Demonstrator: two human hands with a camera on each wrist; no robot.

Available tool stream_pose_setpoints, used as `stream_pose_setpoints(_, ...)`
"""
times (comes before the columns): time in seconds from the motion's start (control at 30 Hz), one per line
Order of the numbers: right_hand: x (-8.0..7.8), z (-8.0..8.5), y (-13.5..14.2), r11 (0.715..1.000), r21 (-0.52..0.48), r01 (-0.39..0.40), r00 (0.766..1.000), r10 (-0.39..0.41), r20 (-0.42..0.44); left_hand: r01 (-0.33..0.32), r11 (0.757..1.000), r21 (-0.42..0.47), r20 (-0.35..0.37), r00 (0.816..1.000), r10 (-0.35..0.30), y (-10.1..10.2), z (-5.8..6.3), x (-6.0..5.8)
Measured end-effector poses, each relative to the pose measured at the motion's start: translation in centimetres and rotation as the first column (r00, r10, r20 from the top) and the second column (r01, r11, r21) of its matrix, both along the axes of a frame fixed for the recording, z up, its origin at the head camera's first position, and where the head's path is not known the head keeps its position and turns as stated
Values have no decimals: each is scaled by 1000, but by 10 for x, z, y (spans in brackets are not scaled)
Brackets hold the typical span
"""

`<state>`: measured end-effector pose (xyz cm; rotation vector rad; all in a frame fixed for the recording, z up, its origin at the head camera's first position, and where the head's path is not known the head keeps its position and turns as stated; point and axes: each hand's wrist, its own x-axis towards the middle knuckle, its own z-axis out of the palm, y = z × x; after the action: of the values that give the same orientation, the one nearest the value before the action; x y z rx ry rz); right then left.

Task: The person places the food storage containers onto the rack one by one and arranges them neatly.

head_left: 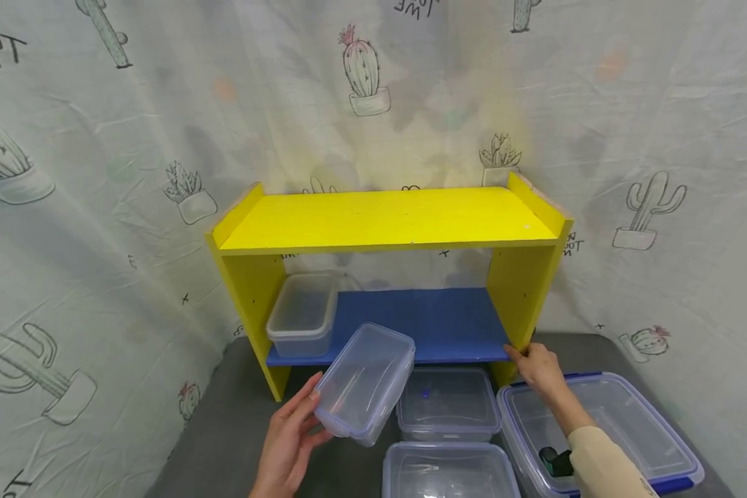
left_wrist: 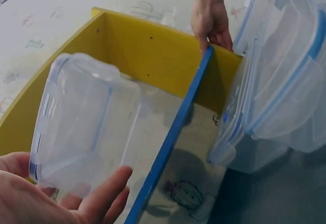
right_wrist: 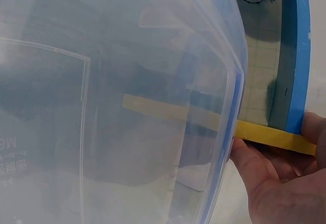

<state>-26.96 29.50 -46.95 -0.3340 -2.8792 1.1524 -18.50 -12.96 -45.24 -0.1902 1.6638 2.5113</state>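
My left hand [head_left: 291,437] grips a clear plastic food container [head_left: 367,377] by its near end, thumb on one side and fingers on the other. It is tilted in front of the blue shelf board [head_left: 423,321]. In the left wrist view the container [left_wrist: 84,124] looks see-through, with its lid edge toward the left. My right hand [head_left: 538,366] holds the right side panel of the yellow shelf unit [head_left: 386,218], where the blue board meets it. The right wrist view shows the thumb on the blue edge and fingers [right_wrist: 254,168] around the yellow panel.
A lidded clear container [head_left: 303,315] stands at the left end of the blue board. Two clear boxes [head_left: 448,404] sit below and before the shelf. A large box with blue clips [head_left: 622,422] lies under my right forearm, a dark object inside. A cactus-print curtain [head_left: 373,138] hangs behind.
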Motion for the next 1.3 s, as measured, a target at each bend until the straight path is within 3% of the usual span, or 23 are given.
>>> stream_pose_setpoints(0.5, -2, 1, 2, 1000, -20, 1, 1000, -1, 0, -129, 990, 56, -10, 991, 130, 23, -2, -16)
stream_pose_setpoints(0.9, 1, 1, 2, 1000, -2, 3, 1000, -3, -1, -296, 950, 100, 11, 955, 297, 42, -6, -24)
stream_pose_setpoints(1.17, -1, 1, 3, 1000, -4, 1, 1000, -1, 2, -294, 946, 135, -14, 954, 299, 50, -9, -30)
stream_pose_setpoints(1.3, 0, 0, 2, 1000, -5, -2, 1000, 2, 7, -246, 962, 119, -40, 967, 252, 52, -8, -32)
